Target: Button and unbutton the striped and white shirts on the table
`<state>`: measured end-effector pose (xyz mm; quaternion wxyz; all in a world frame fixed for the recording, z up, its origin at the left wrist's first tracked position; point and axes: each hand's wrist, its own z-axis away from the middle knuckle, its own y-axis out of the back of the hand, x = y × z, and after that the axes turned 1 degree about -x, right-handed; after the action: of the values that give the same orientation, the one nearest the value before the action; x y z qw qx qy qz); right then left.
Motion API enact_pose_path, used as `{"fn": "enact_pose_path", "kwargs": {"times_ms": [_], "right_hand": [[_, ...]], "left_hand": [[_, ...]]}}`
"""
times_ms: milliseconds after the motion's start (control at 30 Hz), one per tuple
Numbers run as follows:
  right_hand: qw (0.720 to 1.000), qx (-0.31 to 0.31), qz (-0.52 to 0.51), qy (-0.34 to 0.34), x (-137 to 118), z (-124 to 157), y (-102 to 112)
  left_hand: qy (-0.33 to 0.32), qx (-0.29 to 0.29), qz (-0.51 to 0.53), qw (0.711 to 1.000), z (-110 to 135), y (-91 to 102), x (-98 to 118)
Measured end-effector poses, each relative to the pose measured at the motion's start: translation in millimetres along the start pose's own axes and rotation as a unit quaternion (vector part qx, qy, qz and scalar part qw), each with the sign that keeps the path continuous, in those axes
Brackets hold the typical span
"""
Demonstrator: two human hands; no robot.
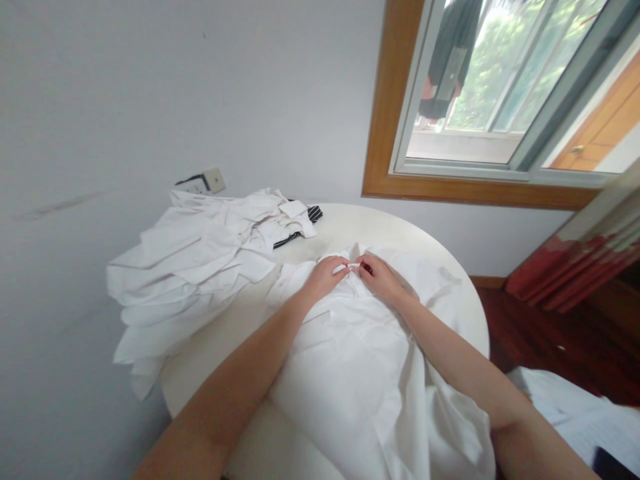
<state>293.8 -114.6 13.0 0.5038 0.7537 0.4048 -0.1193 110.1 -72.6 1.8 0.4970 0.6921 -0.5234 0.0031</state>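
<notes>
A big, soft, white cloth garment [350,373] lies spread over a round, cream-white bench [360,223], and part of it comes right up to the person. The left hand [326,277] and the right hand [379,277] are close together near the top of it. Their fingers are bent in and nearly closed, and both hands pinch a thin, white strip of the cloth [353,265] between them. To the left, a messy pile of white, wrinkled clothes [200,253] sits on the bench and hangs over its edge. A bit of black cloth with white stripes [315,214] pokes out by the pile. Behind is a plain, pale wall [280,100], with a brown wooden window frame [375,133] on the right.
</notes>
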Motion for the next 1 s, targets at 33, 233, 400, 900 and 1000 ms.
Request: {"fn": "enact_pose_path", "kwargs": {"times_ms": [33,233,400,900,1000], "right_hand": [[1.0,-0.001,0.002,0.005,0,0,0],[0.997,-0.046,0.033,0.051,-2,4,6],[0.993,-0.043,0.087,0.064,-11,6,11],[0.98,-0.082,0.166,0.078,-17,3,3],[0.981,-0.081,0.167,0.062,-17,3,0]], "left_hand": [[0.004,0.004,-0.001,1.0,0,-0.7,0],[0.039,0.021,0.009,0.999,1,-2.0,1],[0.038,0.014,-0.005,0.999,0,-1.3,3],[0.04,-0.042,-0.082,0.995,-2,-6.7,-10],[0.056,-0.051,-0.07,0.995,-2,-5.3,-9]]}}
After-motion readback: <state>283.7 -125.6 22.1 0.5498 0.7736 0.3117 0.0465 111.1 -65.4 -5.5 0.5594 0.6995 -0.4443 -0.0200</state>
